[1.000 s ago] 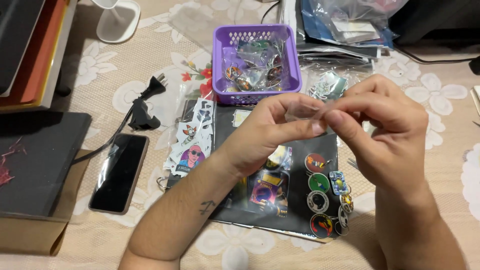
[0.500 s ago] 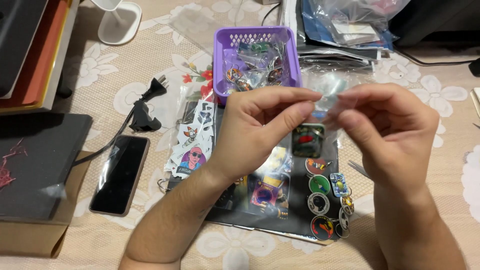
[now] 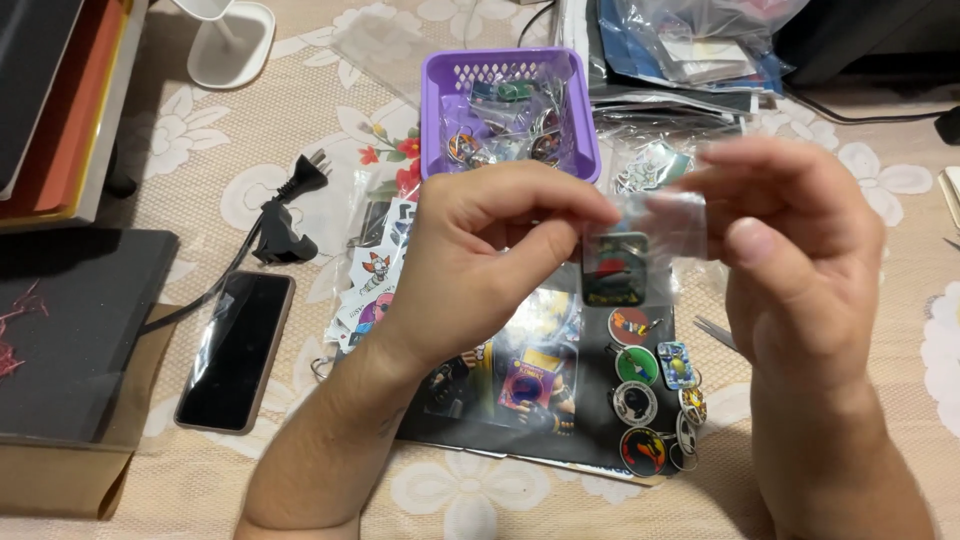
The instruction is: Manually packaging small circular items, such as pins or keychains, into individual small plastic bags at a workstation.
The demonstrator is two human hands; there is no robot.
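clear plastic sleeve w/ a square picture charm inside hangs between both hands above the black mat; left hand & right hand pinch its top edge, wrists raised.

Looks like you're at a home craft worktop: floral tablecloth, purple basket of keychains beyond your hands, phone off left.

A purple basket of trinkets sits far centre; a phone lies left, near a black plug.
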